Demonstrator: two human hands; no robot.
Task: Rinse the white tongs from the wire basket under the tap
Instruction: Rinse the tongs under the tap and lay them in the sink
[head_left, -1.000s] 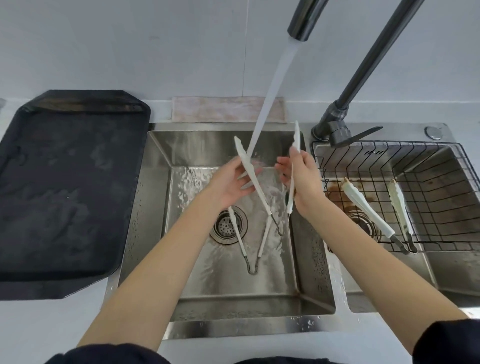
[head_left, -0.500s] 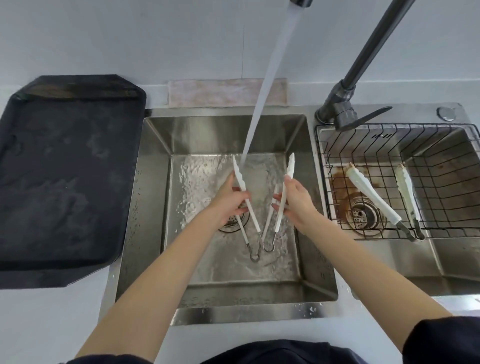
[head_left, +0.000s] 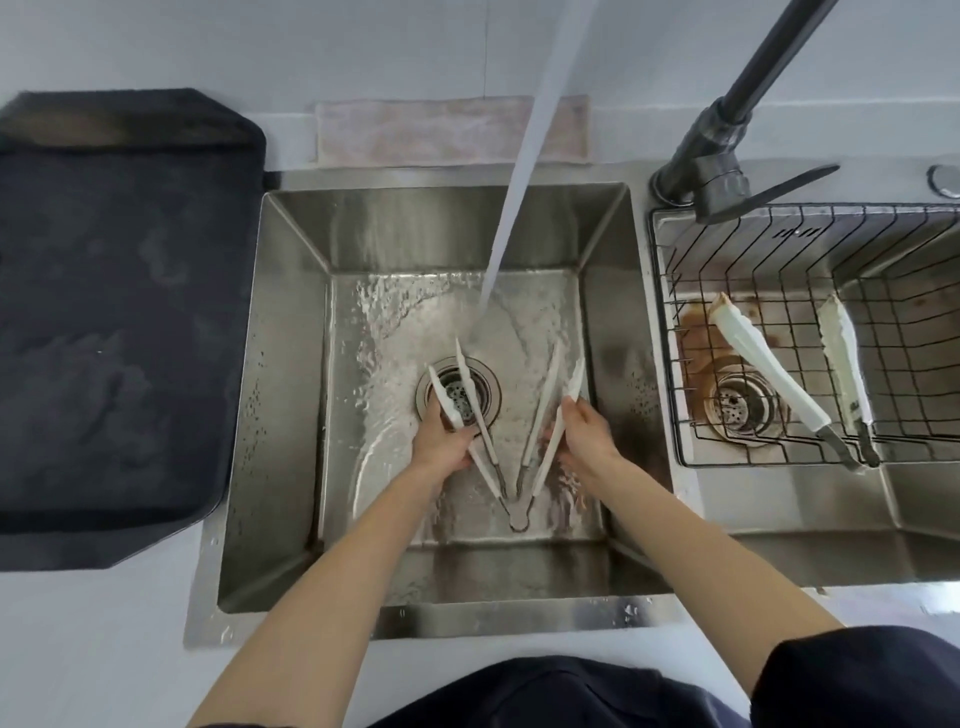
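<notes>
In the left sink (head_left: 291, 395), low over the floor, I spread a pair of white tongs (head_left: 551, 447) into a V. My left hand (head_left: 448, 441) grips its left arm and my right hand (head_left: 584, 431) grips its right arm. A second white pair (head_left: 470, 379) lies just inside the first, tips towards the drain (head_left: 457, 397). Both hinges meet near the front of the sink floor. The water stream (head_left: 511, 208) from the dark tap (head_left: 727, 135) strikes the sink floor just beyond the tong tips. Another soiled white pair (head_left: 769, 376) lies in the wire basket (head_left: 670, 332).
The wire basket sits in the right sink, over a brown-stained drain (head_left: 737, 402). A black tray mat (head_left: 119, 312) covers the counter on the left. A pinkish cloth (head_left: 415, 130) lies behind the left sink. The tap's lever (head_left: 779, 187) points right over the basket.
Both hands have lowered the held tongs from up in the stream to near the sink floor, beside the other pair. The water now lands beyond the tips.
</notes>
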